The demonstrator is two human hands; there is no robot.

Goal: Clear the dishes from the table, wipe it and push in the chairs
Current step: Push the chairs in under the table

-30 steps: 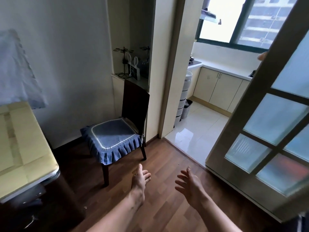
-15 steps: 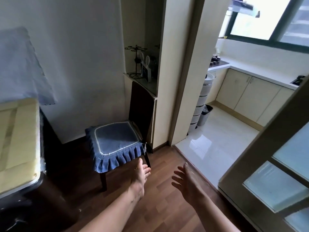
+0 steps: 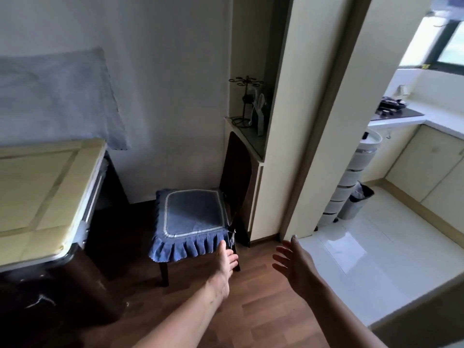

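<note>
A dark wooden chair [image 3: 236, 172] with a frilled blue seat cushion [image 3: 193, 214] stands against the wall, apart from the table [image 3: 37, 197], whose yellowish top shows at the left. My left hand [image 3: 224, 266] reaches forward with straight fingers, just at the cushion's front right corner. My right hand [image 3: 293, 264] hovers over the wooden floor with fingers spread, holding nothing. No dishes are in view on the part of the table that shows.
A blue cloth [image 3: 55, 96] hangs on the wall above the table. A niche shelf [image 3: 248, 126] with a wire stand sits behind the chair. On the right a doorway leads to a white-tiled kitchen with a stacked drawer unit [image 3: 351, 182] and a bin [image 3: 356, 202].
The view has swung left and closer to the chair. The glass door has slid out of sight at the right. Both hands have moved forward toward the chair.
</note>
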